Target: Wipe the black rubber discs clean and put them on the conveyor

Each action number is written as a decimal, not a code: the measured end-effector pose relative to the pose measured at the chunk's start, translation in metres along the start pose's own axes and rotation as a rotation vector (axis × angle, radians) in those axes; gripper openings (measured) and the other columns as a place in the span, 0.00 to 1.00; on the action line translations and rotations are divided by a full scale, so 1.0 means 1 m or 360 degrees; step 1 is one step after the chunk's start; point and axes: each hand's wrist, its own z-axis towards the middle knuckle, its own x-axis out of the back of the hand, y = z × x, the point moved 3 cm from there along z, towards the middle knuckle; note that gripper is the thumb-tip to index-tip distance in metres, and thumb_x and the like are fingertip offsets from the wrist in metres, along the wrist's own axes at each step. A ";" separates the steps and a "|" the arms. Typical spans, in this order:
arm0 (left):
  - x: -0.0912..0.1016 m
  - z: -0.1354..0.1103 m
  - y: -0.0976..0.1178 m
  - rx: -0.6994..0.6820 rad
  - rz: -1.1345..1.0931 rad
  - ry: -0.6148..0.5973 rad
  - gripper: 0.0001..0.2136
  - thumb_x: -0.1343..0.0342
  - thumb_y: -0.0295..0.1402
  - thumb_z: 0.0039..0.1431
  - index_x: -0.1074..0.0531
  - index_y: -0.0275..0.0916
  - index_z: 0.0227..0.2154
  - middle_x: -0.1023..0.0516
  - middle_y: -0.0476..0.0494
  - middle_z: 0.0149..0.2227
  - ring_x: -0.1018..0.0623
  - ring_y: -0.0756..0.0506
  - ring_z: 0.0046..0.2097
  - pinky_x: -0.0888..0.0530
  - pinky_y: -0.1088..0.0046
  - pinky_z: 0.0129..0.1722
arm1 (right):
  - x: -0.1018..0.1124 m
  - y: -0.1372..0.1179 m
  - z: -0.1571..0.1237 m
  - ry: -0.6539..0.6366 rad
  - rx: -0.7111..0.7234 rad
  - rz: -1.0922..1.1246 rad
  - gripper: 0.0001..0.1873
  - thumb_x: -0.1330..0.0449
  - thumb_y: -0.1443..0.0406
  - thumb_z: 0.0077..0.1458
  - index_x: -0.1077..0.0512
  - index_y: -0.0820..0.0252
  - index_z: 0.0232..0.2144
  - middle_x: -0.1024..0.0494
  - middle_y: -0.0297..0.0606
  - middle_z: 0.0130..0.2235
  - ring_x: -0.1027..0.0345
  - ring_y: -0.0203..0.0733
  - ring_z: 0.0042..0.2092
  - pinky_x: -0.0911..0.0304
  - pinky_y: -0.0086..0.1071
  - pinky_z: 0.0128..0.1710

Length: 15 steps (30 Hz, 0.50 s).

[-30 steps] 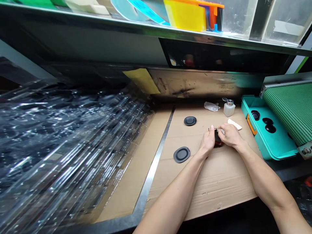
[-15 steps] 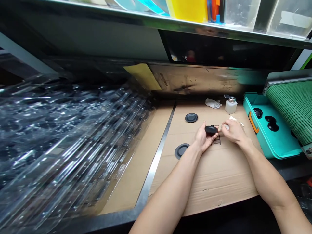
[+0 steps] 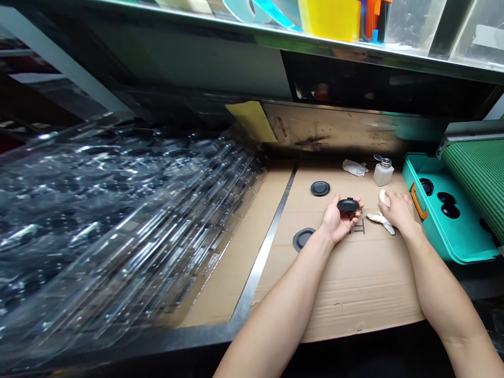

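Observation:
A small black round part [image 3: 348, 205] with a tab on its edge rests in my left hand [image 3: 337, 220], the fingers curled under and around it. My right hand [image 3: 398, 210] is to the right, its thumb and fingers closed on an off-white rounded piece [image 3: 384, 198] whose kind I cannot make out. Just left of that hand, a crumpled white cloth [image 3: 381, 221] lies on the cardboard. Two flat black discs lie left of my hands: a far disc [image 3: 320, 188] and a near disc [image 3: 303, 239], partly covered by my left forearm.
A white pump bottle [image 3: 383, 172] with its lid up stands behind, beside crumpled white tissue [image 3: 355, 167]. At right, a teal bin [image 3: 431, 233] holds several black parts under a green conveyor belt [image 3: 478, 170]. Stacked clear plastic trays [image 3: 129, 226] fill the left. A shelf edge [image 3: 268, 34] hangs above.
My right hand has moved right, away from the black part, onto the off-white piece. The white cloth now shows on the cardboard. My left hand still holds the part, now more face-up. The view has shifted.

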 end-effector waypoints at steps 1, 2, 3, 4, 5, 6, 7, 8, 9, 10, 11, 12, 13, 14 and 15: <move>0.000 0.000 0.000 -0.0029 0.0032 -0.0032 0.27 0.61 0.51 0.71 0.26 0.32 0.44 0.21 0.35 0.36 0.26 0.49 0.26 0.30 0.76 0.20 | -0.003 0.003 0.001 -0.0046 0.0005 -0.0009 0.20 0.42 0.57 0.63 0.26 0.59 0.53 0.23 0.54 0.51 0.34 0.61 0.54 0.41 0.47 0.52; 0.000 0.000 0.000 -0.0054 0.0053 -0.0063 0.26 0.60 0.50 0.72 0.26 0.33 0.46 0.21 0.35 0.38 0.24 0.48 0.28 0.29 0.75 0.22 | -0.004 0.005 0.002 -0.0065 0.0013 0.0007 0.20 0.42 0.57 0.63 0.26 0.59 0.54 0.23 0.54 0.52 0.34 0.61 0.54 0.41 0.47 0.52; 0.000 0.000 0.000 -0.0076 0.0064 -0.0089 0.24 0.60 0.49 0.72 0.26 0.35 0.47 0.20 0.35 0.40 0.23 0.46 0.29 0.27 0.74 0.24 | -0.005 0.006 0.004 -0.0053 0.0022 0.0050 0.20 0.42 0.57 0.63 0.26 0.59 0.54 0.23 0.54 0.52 0.34 0.60 0.55 0.40 0.47 0.53; 0.000 0.000 0.001 -0.0104 0.0065 -0.0109 0.22 0.59 0.46 0.72 0.27 0.37 0.49 0.20 0.35 0.43 0.21 0.45 0.31 0.26 0.72 0.27 | -0.004 0.006 0.004 -0.0010 0.0035 0.0121 0.21 0.42 0.57 0.63 0.27 0.59 0.55 0.24 0.53 0.52 0.34 0.59 0.55 0.40 0.47 0.54; 0.000 0.001 0.001 -0.0137 0.0057 -0.0124 0.20 0.58 0.44 0.72 0.27 0.38 0.51 0.19 0.36 0.45 0.20 0.44 0.34 0.24 0.70 0.29 | -0.002 0.004 0.004 0.0057 0.0060 0.0215 0.22 0.42 0.57 0.63 0.27 0.59 0.56 0.24 0.52 0.52 0.34 0.58 0.55 0.40 0.46 0.54; 0.000 0.002 0.002 -0.0177 0.0042 -0.0131 0.18 0.57 0.42 0.72 0.28 0.39 0.52 0.20 0.36 0.47 0.19 0.44 0.36 0.23 0.68 0.32 | 0.000 -0.001 0.002 0.0136 0.0104 0.0323 0.24 0.42 0.56 0.63 0.28 0.59 0.58 0.24 0.52 0.52 0.34 0.56 0.55 0.40 0.45 0.55; 0.000 0.003 0.002 -0.0219 0.0019 -0.0129 0.17 0.56 0.39 0.71 0.28 0.40 0.53 0.20 0.36 0.49 0.19 0.43 0.38 0.22 0.66 0.35 | 0.003 -0.007 -0.001 0.0213 0.0165 0.0433 0.25 0.42 0.55 0.64 0.29 0.59 0.59 0.25 0.51 0.52 0.34 0.54 0.55 0.39 0.44 0.56; 0.000 0.004 0.002 -0.0259 -0.0010 -0.0120 0.16 0.55 0.37 0.71 0.29 0.40 0.54 0.20 0.36 0.50 0.19 0.43 0.39 0.22 0.65 0.37 | 0.005 -0.016 -0.005 0.0268 0.0233 0.0528 0.25 0.42 0.54 0.64 0.29 0.59 0.59 0.25 0.49 0.52 0.34 0.53 0.54 0.39 0.43 0.56; 0.001 0.006 0.003 -0.0292 -0.0038 -0.0106 0.15 0.55 0.35 0.70 0.28 0.39 0.53 0.20 0.37 0.49 0.18 0.43 0.40 0.21 0.65 0.40 | 0.006 -0.027 -0.012 0.0292 0.0302 0.0597 0.25 0.42 0.53 0.65 0.28 0.59 0.58 0.24 0.48 0.51 0.33 0.52 0.53 0.38 0.42 0.56; 0.001 0.007 0.002 -0.0311 -0.0056 -0.0096 0.15 0.54 0.33 0.69 0.27 0.37 0.52 0.19 0.36 0.49 0.18 0.44 0.42 0.21 0.65 0.42 | 0.006 -0.040 -0.019 0.0284 0.0371 0.0634 0.24 0.42 0.53 0.65 0.27 0.57 0.57 0.25 0.47 0.49 0.33 0.51 0.51 0.37 0.41 0.55; 0.002 0.008 0.002 -0.0311 -0.0059 -0.0095 0.16 0.55 0.33 0.69 0.26 0.36 0.51 0.19 0.36 0.48 0.18 0.43 0.43 0.21 0.65 0.45 | 0.004 -0.052 -0.027 0.0253 0.0437 0.0639 0.22 0.42 0.53 0.65 0.26 0.55 0.57 0.25 0.46 0.48 0.33 0.50 0.50 0.36 0.40 0.53; 0.001 0.009 0.001 -0.0296 -0.0048 -0.0111 0.16 0.55 0.33 0.69 0.25 0.34 0.50 0.19 0.35 0.47 0.18 0.43 0.44 0.22 0.64 0.46 | 0.002 -0.064 -0.034 0.0216 0.0495 0.0614 0.21 0.42 0.53 0.65 0.25 0.53 0.56 0.25 0.46 0.48 0.33 0.50 0.49 0.35 0.40 0.52; 0.001 0.010 0.001 -0.0272 -0.0031 -0.0141 0.18 0.57 0.35 0.70 0.24 0.32 0.49 0.19 0.34 0.46 0.18 0.42 0.45 0.22 0.64 0.48 | 0.000 -0.074 -0.040 0.0185 0.0556 0.0569 0.20 0.42 0.54 0.66 0.24 0.51 0.56 0.26 0.46 0.49 0.34 0.50 0.49 0.35 0.40 0.50; 0.001 0.011 0.000 -0.0252 -0.0017 -0.0176 0.20 0.58 0.37 0.71 0.23 0.31 0.48 0.19 0.32 0.46 0.18 0.40 0.47 0.22 0.63 0.50 | -0.003 -0.082 -0.044 0.0164 0.0614 0.0517 0.20 0.43 0.54 0.67 0.24 0.49 0.56 0.27 0.46 0.50 0.35 0.50 0.49 0.35 0.39 0.50; 0.001 0.011 0.000 -0.0246 -0.0013 -0.0199 0.22 0.60 0.38 0.72 0.23 0.30 0.47 0.19 0.32 0.46 0.19 0.39 0.48 0.23 0.62 0.52 | -0.005 -0.086 -0.046 0.0161 0.0653 0.0465 0.20 0.44 0.53 0.67 0.25 0.48 0.57 0.28 0.46 0.52 0.36 0.51 0.50 0.35 0.40 0.50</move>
